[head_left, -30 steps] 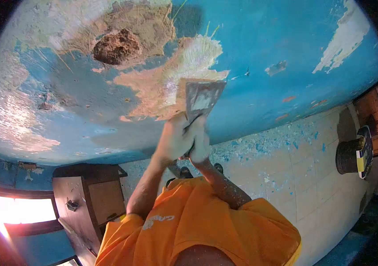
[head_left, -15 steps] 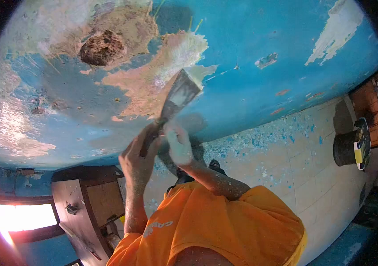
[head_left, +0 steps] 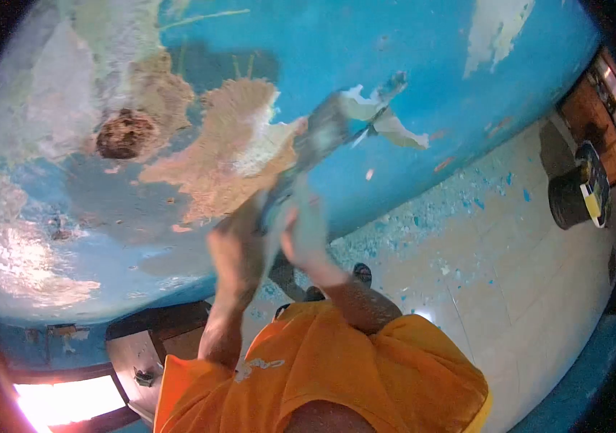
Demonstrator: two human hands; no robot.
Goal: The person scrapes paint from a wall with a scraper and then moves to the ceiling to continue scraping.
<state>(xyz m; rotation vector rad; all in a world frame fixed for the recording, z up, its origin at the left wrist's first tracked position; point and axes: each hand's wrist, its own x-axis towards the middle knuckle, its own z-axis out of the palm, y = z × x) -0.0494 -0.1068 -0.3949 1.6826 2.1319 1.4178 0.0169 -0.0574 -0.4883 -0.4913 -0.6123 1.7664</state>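
My left hand is closed round the handle of a wide-bladed scraper, blurred by motion. Its blade points up and right, over the blue painted wall, beside a flap of loosened paint. My right hand is curled at the neck of the scraper, close against the left hand; its fingers are partly smeared. Left of the blade lies a bare, tan patch where paint is off. Farther left, a dark, rough hole shows in the wall.
Blue paint chips are strewn over the tiled floor along the wall. A dark bucket stands at the right, near brown wooden furniture. At lower left are a wooden cabinet and a bright window.
Both hands and the scraper have shifted with the view. The blade now lies farther right on the wall, and paint there has come loose in a pale flap. My left hand keeps its grip.
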